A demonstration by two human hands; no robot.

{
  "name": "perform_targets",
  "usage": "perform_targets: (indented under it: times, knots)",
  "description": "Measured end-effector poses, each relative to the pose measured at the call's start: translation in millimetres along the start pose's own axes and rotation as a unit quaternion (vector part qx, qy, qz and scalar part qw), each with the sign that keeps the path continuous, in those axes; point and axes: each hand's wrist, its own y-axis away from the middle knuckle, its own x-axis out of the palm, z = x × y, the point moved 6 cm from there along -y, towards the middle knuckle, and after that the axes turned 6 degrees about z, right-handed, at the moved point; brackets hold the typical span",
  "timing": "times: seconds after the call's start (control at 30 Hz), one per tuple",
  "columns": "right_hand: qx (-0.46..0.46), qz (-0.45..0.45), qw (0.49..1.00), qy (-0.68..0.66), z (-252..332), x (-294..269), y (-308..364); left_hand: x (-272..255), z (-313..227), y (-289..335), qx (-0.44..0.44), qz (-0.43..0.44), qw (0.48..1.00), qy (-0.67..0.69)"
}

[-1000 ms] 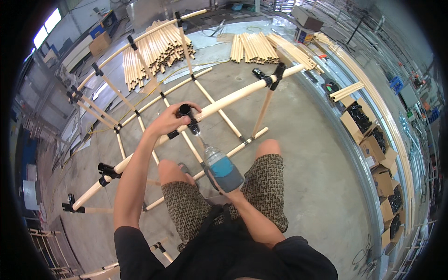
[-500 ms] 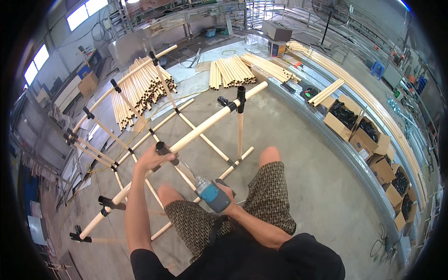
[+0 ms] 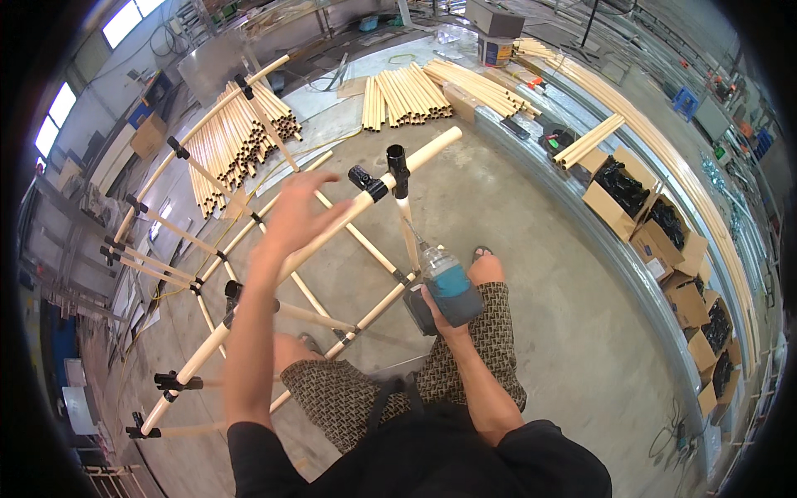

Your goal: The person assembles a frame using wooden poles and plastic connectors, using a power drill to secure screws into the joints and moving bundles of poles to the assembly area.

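Observation:
My right hand (image 3: pixel 444 318) grips a teal and grey cordless drill (image 3: pixel 450 286). The drill's long thin bit slants up toward a black pipe joint (image 3: pixel 398 170) near the far end of a beige pipe (image 3: pixel 332 228), and a gap seems to remain between them. Over that pipe my left hand (image 3: pixel 300 212) hovers, somewhat blurred, with fingers spread and nothing in it. A second black joint (image 3: pixel 371 184) sits right beside the first. Nearer me, another joint (image 3: pixel 235 300) on the same pipe is partly covered by my left forearm. The pipe forms the upper rail of a standing frame.
Beige pipes lie bundled in a left stack (image 3: pixel 237 149) and a middle stack (image 3: pixel 408 98) beyond the frame. Along the right, metal rails (image 3: pixel 573 207) run beside open cardboard boxes (image 3: pixel 618 195) filled with black parts. The frame's lower bars cross the floor by my feet.
My left hand has let go of the joint at mid-pipe and moved up and away along the pipe. My right hand has carried the drill right and forward, toward the far joint.

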Motion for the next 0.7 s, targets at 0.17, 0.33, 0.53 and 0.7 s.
perform_targets:
  times: [0.17, 0.33, 0.53, 0.7]
  knots:
    - [0.031, 0.005, 0.996, -0.084, -5.9, -7.4, -20.2, 86.7, -5.2, -51.3, 0.08, 0.046, 0.985, -0.148]
    - [0.042, 0.037, 0.995, -0.077, -30.4, -6.1, -40.8, 104.3, -3.4, -64.0, 0.038, 0.145, 0.983, -0.107]
    - [-0.095, 0.055, 0.994, 0.005, -16.9, -10.9, -61.6, 105.0, -8.5, -61.2, 0.08, 0.109, 0.981, -0.137]
    - [-0.106, 0.057, 0.993, 0.005, -11.3, -16.6, -76.7, 104.6, -8.1, -61.3, 0.06, 0.111, 0.984, -0.129]
